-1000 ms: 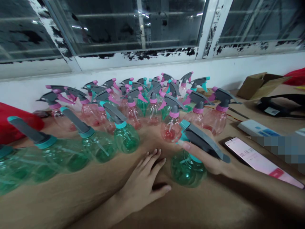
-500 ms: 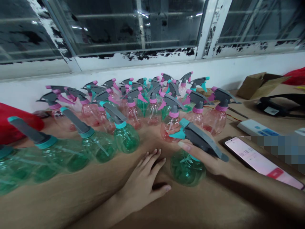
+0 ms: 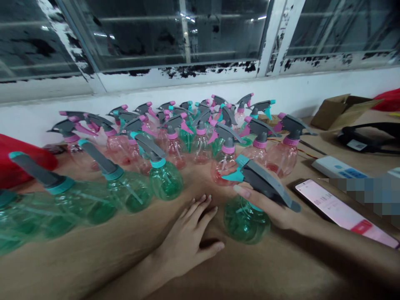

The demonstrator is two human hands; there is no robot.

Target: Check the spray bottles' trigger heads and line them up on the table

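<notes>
My right hand [image 3: 275,208] is wrapped round the neck of a green spray bottle [image 3: 245,223], under its grey trigger head with turquoise nozzle and trigger. The bottle stands upright on the brown table [image 3: 131,266]; some of my fingers are hidden behind its neck. To the left of it, my left hand [image 3: 190,237] lies flat on the tabletop, fingers stretched out and holding nothing. Beyond the left hand stands another green spray bottle [image 3: 166,181], the nearest in a row of several green ones running to the left.
Several pink spray bottles [image 3: 226,164] crowd the back, with some green among them. On the right lie a phone [image 3: 340,212] showing a timer, a white-and-blue box [image 3: 339,168], a black strapped device [image 3: 359,139] and an open carton [image 3: 342,110]. Red plastic [image 3: 21,162] sits at left.
Both hands and the held bottle stay practically where they were. Only the phone's timer digits have advanced.
</notes>
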